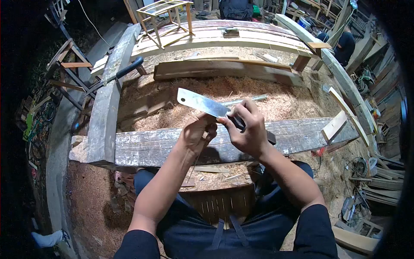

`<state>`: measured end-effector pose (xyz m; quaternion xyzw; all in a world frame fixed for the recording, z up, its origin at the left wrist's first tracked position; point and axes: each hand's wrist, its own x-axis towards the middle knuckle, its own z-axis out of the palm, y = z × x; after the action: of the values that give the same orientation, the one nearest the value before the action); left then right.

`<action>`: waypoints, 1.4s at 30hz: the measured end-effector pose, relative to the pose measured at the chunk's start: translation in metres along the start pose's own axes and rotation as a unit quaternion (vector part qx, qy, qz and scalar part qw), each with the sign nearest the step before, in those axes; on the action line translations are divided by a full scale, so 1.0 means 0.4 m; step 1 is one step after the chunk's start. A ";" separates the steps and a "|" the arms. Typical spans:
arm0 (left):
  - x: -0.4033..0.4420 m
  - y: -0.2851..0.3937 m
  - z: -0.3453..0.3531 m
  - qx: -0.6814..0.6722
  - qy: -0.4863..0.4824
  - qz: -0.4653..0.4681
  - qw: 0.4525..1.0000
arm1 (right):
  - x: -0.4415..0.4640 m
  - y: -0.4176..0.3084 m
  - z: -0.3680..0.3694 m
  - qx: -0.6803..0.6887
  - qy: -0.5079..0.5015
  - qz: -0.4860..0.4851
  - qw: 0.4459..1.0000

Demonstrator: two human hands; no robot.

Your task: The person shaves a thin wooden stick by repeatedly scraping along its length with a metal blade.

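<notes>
Your forearms converge at frame centre — right fingers wrapped round the holed metal blade's (200, 102) dark handle, blade angled upper left; left fingers curled narrow at its lower edge.

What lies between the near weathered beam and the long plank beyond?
Between beam and plank lie wood shavings, a thin straight strip and, at the left, rough timber; the head view shows this.

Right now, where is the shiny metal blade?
The shiny metal blade is near head view centre, held in the right hand beside the left hand.
</notes>
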<state>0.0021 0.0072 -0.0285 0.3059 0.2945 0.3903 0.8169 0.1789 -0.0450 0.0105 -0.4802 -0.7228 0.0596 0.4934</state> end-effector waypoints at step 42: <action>-0.006 0.024 0.036 -0.007 -0.008 -0.062 0.998 | 0.072 0.214 -0.143 0.353 0.194 0.430 0.807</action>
<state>0.0066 0.0062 -0.0117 0.2844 0.3038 0.3386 0.8439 0.2759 -0.0001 0.0105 -0.5361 -0.2599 0.4226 0.6830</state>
